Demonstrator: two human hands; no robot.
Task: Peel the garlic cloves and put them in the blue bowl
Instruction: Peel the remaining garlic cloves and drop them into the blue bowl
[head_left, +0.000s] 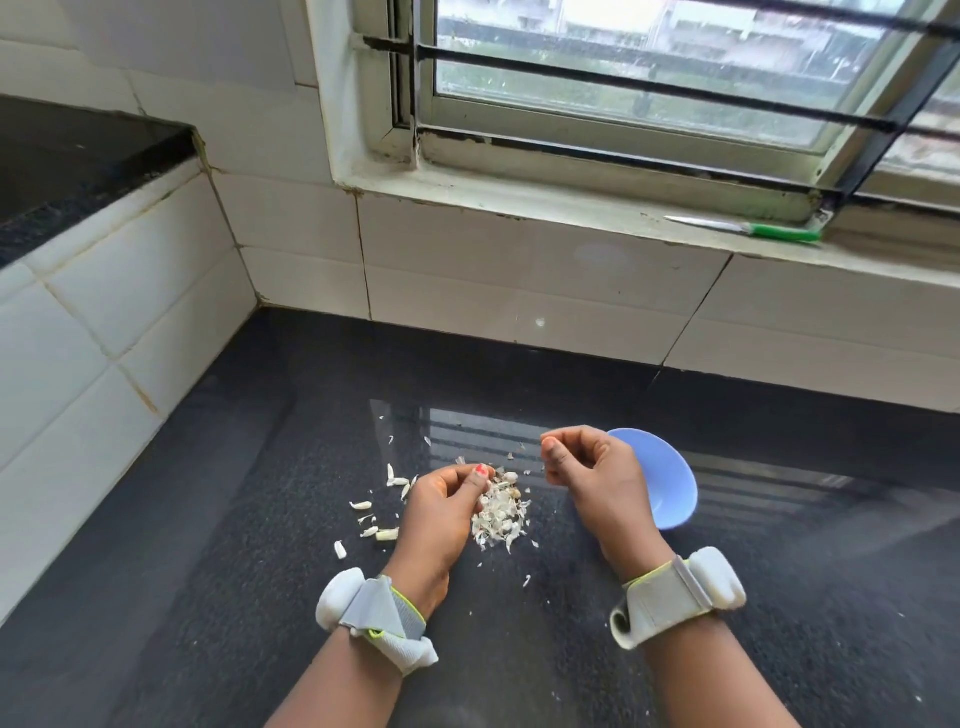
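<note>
Since peeling needs both hands over one drop zone, the dark countertop (519, 649) fills the lower frame with everything bunched at its centre. Blue bowl (670, 483) sits right of centre, half hidden behind the right hand, so likely parked close for a short drop; its contents aren't visible from here. Peel pile (501, 514) lies between the hands, just under the left fingertips; a few brownish lumps in it could be cloves, can't tell. Loose garlic pieces (382, 532) are scattered left of the left hand, apart from the pile, possibly the unpeeled stock. Green-handled knife (748, 228) sits unused on the sill, upper right.

Left hand (441, 509): fingers curled, thumb against fingertips, probably pinching a clove, though the clove itself is hidden. Right hand (587, 467): loosely curled, thumb to forefinger, raised beside the bowl; whether it holds a scrap of skin I cannot tell.
</note>
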